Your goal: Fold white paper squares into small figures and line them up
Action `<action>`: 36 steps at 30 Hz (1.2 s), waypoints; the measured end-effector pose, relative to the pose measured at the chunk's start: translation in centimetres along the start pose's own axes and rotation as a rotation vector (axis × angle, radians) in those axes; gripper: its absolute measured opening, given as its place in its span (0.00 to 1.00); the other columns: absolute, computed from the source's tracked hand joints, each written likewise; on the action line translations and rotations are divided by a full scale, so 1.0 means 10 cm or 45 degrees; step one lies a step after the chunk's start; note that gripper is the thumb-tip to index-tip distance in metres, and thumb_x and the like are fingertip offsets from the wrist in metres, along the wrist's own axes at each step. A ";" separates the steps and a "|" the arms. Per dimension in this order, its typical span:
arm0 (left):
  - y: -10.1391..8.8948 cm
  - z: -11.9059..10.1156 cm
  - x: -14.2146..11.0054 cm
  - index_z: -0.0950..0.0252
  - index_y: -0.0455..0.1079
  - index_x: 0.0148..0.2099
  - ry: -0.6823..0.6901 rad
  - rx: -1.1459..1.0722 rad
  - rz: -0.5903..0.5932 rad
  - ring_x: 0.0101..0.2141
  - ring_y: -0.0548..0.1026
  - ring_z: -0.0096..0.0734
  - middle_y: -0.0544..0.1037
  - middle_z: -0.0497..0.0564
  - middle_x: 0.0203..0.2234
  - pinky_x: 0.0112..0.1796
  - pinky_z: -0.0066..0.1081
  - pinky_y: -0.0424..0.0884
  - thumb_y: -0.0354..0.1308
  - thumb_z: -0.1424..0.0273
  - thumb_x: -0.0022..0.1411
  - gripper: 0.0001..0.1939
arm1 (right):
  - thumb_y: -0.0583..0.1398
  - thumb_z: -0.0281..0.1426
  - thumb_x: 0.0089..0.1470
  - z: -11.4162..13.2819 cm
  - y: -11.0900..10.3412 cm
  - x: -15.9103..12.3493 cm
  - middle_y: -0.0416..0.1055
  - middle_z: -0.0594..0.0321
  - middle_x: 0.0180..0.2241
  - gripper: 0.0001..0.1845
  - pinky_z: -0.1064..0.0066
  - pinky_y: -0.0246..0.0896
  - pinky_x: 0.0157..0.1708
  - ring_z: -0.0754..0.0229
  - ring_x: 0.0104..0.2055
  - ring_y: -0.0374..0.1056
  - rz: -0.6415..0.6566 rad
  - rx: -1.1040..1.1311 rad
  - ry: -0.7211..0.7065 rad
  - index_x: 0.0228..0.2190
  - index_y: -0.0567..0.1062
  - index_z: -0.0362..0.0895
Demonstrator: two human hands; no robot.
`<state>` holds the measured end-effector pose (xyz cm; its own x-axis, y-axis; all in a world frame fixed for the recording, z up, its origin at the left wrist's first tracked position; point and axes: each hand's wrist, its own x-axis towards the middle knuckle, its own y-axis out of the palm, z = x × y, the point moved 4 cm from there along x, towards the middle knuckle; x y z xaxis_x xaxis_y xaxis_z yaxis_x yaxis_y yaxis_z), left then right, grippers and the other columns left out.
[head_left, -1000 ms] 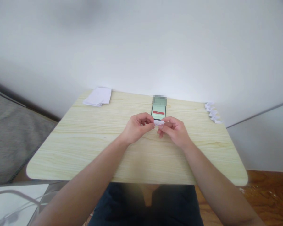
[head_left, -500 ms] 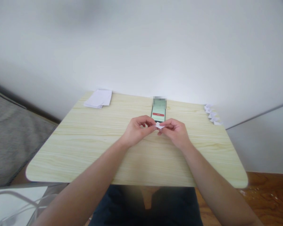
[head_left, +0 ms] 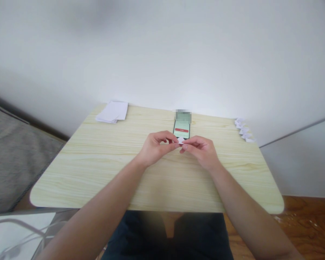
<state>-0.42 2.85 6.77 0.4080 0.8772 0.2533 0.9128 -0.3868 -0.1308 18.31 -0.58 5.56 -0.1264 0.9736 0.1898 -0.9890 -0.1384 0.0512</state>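
Note:
A small piece of folded white paper [head_left: 181, 140] is pinched between my two hands, just in front of a phone. My left hand [head_left: 158, 147] grips its left side between thumb and fingertips. On the other side, my right hand [head_left: 202, 150] closes thumb and fingers on the paper's right edge. Only a small pointed part of the paper shows; the fingers cover the rest. The phone [head_left: 182, 126] lies behind the hands with a lit greenish screen and a red bar, its upper part pixelated.
At the back left of the wooden table [head_left: 103, 159] lies a stack of white paper sheets [head_left: 113, 111]. Several small folded white paper pieces [head_left: 244, 130] form a row along the back right edge. A white wall stands behind; grey fabric [head_left: 16, 159] is at the left.
The lower flap of the paper that showed between my fingers is no longer seen; a pointed upper part now shows. My thumbs have come slightly closer together.

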 end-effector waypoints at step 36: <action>0.05 0.15 0.00 0.64 0.70 0.31 -0.111 -0.050 -0.071 0.31 0.76 0.32 0.79 0.51 0.30 0.33 0.33 0.70 0.70 0.62 0.57 0.14 | 0.74 0.37 0.46 -0.07 -0.01 0.03 0.79 0.63 0.24 0.17 0.67 0.70 0.31 0.59 0.27 0.75 -0.108 -0.035 0.139 0.25 0.73 0.45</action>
<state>0.00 3.07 5.25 0.3551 0.9183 0.1747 0.9347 -0.3461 -0.0809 18.30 -0.15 4.92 -0.0487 0.9958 0.0781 -0.9981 -0.0516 0.0351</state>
